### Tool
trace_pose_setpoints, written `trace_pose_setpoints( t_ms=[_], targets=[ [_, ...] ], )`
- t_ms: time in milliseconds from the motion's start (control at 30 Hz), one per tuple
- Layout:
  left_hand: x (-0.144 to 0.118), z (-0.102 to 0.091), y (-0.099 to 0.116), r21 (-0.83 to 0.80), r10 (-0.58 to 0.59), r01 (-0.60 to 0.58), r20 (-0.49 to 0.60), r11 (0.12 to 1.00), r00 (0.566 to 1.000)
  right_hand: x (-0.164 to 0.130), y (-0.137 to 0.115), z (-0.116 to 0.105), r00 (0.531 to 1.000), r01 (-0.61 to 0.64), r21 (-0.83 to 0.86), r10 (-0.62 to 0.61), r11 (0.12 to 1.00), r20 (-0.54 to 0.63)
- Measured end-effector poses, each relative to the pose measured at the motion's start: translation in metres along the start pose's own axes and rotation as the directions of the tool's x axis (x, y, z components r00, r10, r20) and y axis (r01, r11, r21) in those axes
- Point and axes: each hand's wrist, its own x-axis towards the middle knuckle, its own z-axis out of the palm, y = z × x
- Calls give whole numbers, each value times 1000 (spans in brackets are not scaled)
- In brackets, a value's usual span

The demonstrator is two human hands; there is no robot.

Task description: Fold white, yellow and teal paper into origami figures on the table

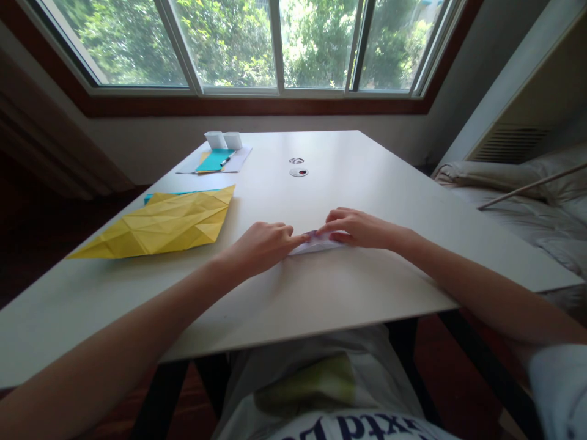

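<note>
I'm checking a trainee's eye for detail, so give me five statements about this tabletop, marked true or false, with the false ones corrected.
1. The left hand and right hand both touch the pale paper. True.
2. The yellow folded paper lies left of the hands. True.
3. The pen rests on the yellow folded paper. False: the pen lies at the teal sheet.
4. Two flat rounded pieces lie beyond the hands. True.
5. The small white containers stand at the near edge. False: the containers stand at the far left.

We count one left hand, one right hand, one table, one folded white paper, one creased yellow paper, two turquoise pieces, two white containers, two round discs and one pen. Beyond these, we count four window panes.
</note>
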Motion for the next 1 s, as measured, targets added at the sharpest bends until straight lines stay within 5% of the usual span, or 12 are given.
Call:
trace_pose_setpoints(
  t_ms=[433,833,1000],
  targets=[
    [1,6,-6,-130,-51,58,62,990,997,-2,8,6,999,-42,-8,43,999,27],
    [1,11,-9,-118,-150,156,56,981,987,1,-3,-2,993,72,-86,-79,994,-88],
    [3,12,-13,-210,-171,180,58,961,984,1,2,4,995,16,-100,-25,995,-93]
  ],
)
